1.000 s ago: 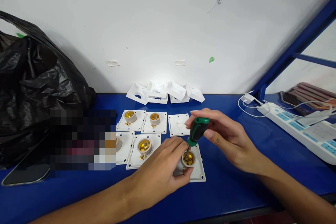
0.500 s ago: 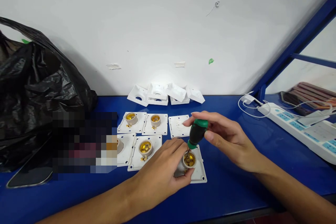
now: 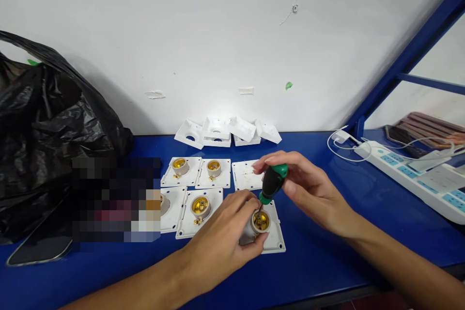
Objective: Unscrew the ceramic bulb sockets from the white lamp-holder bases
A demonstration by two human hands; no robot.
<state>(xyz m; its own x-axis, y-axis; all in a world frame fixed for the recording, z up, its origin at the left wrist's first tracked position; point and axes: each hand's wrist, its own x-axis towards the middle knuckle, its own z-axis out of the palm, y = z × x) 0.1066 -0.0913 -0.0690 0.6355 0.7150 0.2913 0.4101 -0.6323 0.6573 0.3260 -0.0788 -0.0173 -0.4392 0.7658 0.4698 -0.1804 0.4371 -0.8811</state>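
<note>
My right hand [image 3: 308,191] has its fingers around the handle of a short green-and-black screwdriver [image 3: 272,185]. The tilted shaft reaches down into the brass-lined cup of a lamp socket [image 3: 261,223]. That socket sits on a square white base plate [image 3: 276,242] lying on the table. My left hand [image 3: 228,232] grips the socket from its left side, thumb at the front and fingers behind, covering part of the plate. To the left are several more white plates carrying sockets, one of them this near lamp socket [image 3: 200,207]. Behind the screwdriver lies a bare white plate [image 3: 244,174].
White square covers [image 3: 218,128] are heaped against the wall. A black plastic bag [image 3: 54,121] stands at left, near a dark flat device [image 3: 39,242] and a blurred-out patch. At right are a white power strip [image 3: 410,174], cables and a blue metal frame [image 3: 410,65].
The view has shifted slightly. My right hand and the screwdriver handle have turned a little, with the tip still in the socket. My left hand keeps its hold.
</note>
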